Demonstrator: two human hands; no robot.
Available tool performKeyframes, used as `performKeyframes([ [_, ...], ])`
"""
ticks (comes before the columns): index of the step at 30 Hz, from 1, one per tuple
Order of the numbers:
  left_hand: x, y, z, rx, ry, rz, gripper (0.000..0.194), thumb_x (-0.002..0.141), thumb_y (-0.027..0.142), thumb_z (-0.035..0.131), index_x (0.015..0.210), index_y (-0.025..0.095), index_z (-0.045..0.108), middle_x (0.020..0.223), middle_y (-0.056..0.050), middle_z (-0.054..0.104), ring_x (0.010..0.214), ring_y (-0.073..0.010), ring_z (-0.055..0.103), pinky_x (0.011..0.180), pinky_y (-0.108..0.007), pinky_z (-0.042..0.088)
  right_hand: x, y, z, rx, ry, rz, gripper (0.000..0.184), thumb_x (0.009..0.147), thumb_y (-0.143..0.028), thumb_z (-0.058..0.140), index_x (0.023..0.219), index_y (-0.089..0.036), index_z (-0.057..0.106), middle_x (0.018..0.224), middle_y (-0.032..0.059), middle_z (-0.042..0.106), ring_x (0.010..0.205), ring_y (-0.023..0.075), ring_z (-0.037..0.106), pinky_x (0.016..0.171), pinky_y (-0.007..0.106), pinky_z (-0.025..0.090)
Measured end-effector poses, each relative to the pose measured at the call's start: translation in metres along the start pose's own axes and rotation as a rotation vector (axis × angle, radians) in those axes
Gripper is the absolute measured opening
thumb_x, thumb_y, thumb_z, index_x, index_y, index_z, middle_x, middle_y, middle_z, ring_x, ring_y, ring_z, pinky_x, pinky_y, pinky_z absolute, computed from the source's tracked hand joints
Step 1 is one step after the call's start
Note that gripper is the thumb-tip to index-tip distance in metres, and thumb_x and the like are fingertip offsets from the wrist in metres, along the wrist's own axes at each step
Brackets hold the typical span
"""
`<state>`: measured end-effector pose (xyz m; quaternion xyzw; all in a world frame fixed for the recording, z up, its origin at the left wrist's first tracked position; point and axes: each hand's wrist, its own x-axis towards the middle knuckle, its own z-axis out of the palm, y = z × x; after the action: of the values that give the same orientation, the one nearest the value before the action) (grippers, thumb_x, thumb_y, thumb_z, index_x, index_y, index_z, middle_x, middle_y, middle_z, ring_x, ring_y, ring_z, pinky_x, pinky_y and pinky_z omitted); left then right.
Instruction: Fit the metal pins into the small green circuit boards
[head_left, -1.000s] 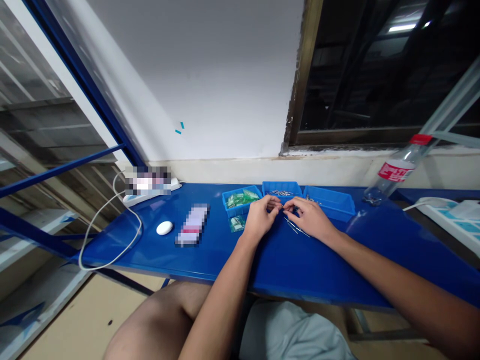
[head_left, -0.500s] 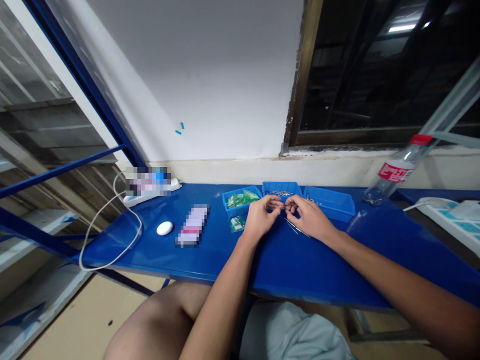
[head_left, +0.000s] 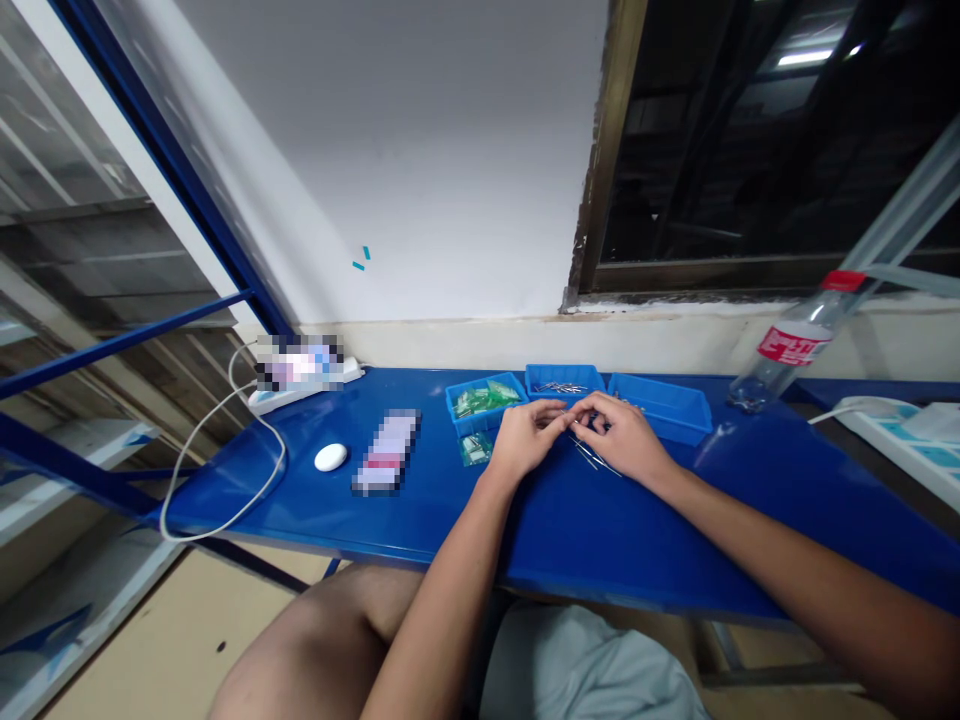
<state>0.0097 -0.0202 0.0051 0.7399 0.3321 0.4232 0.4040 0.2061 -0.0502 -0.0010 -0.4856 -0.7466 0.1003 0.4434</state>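
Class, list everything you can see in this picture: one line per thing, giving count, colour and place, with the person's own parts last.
table: one, blue, along the wall.
trays: three, blue, in a row at the table's back.
green packets: several, in the left tray; one lies in front of it.
metal pins: a few, silver, on the table under the hands.
bottle: one, clear, red cap and label, leaning at right.
power strip: one, white, back left, with white cable.
oval object: one, white, left.
left hand: fingertips meeting the right's.
right hand: pinching something small, too tiny to tell.
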Motion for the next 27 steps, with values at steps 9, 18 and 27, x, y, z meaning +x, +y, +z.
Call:
performKeyframes([
  [9, 0.0004, -0.0073, -0.0027, 0.2, -0.026, 0.084, 0.06, 0.093, 0.015, 0.069, 0.15, 0.024, 0.053, 0.11, -0.006, 0.082, 0.1, -0.0228, 0.079, 0.094, -0.035, 0.062, -0.0015, 0.0034, 0.0041, 0.146, -0.116, 0.191, 0.031, 0.094, -0.049, 0.063, 0.095, -0.02, 0.072, 0.082, 0.0031, 0.072, 0.058, 0.0145, 0.056, 0.054, 0.028, 0.045],
  [18, -0.0022, -0.0058, -0.0031, 0.365, -0.174, 0.182, 0.057, 0.093, 0.015, 0.069, 0.147, 0.027, 0.056, 0.109, -0.003, 0.081, 0.1, -0.0221, 0.079, 0.09, -0.031, 0.061, -0.0004, 0.0063, 0.0, 0.064, -0.175, 0.147, 0.014, 0.088, -0.032, 0.06, 0.079, -0.022, 0.063, 0.061, -0.0036, 0.058, 0.052, 0.0139, 0.049, 0.05, 0.027, 0.037],
  [27, 0.0056, -0.0049, 0.0007, -0.086, 0.078, 0.073, 0.059, 0.091, 0.014, 0.071, 0.146, 0.019, 0.053, 0.103, -0.008, 0.079, 0.089, -0.0166, 0.076, 0.086, -0.031, 0.062, 0.0, 0.0088, 0.0008, 0.334, -0.178, 0.214, 0.03, 0.1, -0.045, 0.053, 0.093, -0.021, 0.07, 0.086, 0.0042, 0.075, 0.078, 0.02, 0.07, 0.074, 0.033, 0.057],
])
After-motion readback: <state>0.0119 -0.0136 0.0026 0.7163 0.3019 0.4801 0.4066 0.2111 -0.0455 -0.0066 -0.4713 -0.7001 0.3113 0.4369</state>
